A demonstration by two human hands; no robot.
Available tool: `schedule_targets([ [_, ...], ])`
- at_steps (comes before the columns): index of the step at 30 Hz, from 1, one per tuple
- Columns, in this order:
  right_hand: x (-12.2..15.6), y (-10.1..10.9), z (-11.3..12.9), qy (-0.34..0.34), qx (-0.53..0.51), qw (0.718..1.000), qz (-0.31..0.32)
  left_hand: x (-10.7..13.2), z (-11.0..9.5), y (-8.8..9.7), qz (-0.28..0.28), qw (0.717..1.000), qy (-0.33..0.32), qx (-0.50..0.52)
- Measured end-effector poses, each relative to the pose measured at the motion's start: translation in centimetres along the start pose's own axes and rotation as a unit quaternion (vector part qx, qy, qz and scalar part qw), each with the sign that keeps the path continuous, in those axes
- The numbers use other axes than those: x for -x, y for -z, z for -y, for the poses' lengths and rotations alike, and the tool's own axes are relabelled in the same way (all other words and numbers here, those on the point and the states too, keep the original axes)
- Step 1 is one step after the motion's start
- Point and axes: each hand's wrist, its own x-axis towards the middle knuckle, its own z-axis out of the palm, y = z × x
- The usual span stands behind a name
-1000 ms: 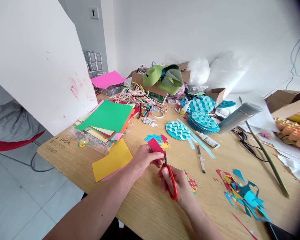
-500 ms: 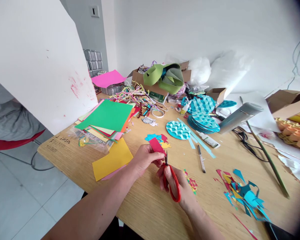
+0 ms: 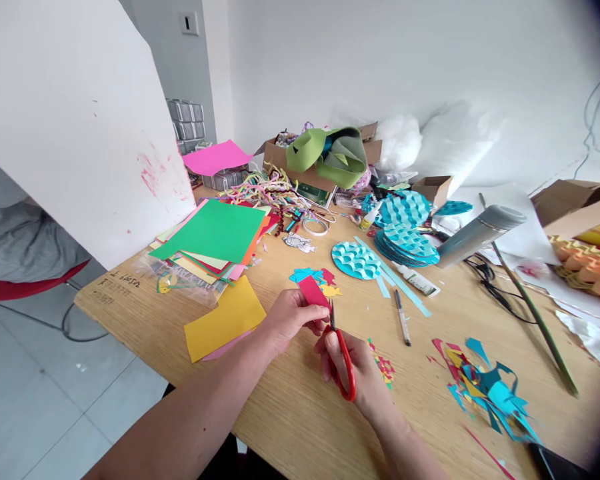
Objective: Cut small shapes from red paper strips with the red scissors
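Note:
My left hand [image 3: 294,319] pinches a small folded-looking strip of red paper [image 3: 312,292] above the table. In my right hand [image 3: 356,370] is a pair of scissors [image 3: 347,373] with red handles, its blades pointing up at the paper's right edge. The blades look nearly closed; whether they touch the paper is hard to tell. Just beyond the strip lie cut-out fish shapes: a blue fish [image 3: 301,274], a red one partly covered, and a yellow fish [image 3: 332,291]. Small red, green and yellow paper bits [image 3: 384,365] lie beside my right wrist.
Coloured paper sheets [image 3: 215,230] and a yellow sheet [image 3: 225,319] lie left. A pen [image 3: 403,318], glue tube [image 3: 417,279], blue layered paper discs [image 3: 356,260] and a grey bottle [image 3: 480,235] stand or lie right. Paper scraps [image 3: 500,393] pile at the right front.
My right hand and the scissors' handles have shifted slightly, with the handles drawn a little closer together. My left hand and the red paper stay almost still.

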Motion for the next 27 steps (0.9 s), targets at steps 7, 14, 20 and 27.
schedule_targets([
  [7, -0.09, 0.03, -0.50, 0.005, 0.001, 1.000, -0.008, 0.00, -0.06, -0.05, -0.002, 1.000, 0.007, 0.003],
  [14, -0.21, 0.05, -0.68, 0.010, 0.003, 1.000, -0.009, 0.15, -0.20, -0.10, 0.003, 1.000, 0.017, -0.006],
  [20, -0.13, 0.08, -0.12, 0.002, 0.005, 1.000, -0.007, -0.03, -0.10, 0.04, 0.006, 1.000, 0.023, -0.015],
  [27, 0.08, 0.09, 0.12, -0.004, 0.007, 1.000, -0.005, -0.01, -0.18, -0.02, 0.002, 1.000, 0.022, -0.008],
])
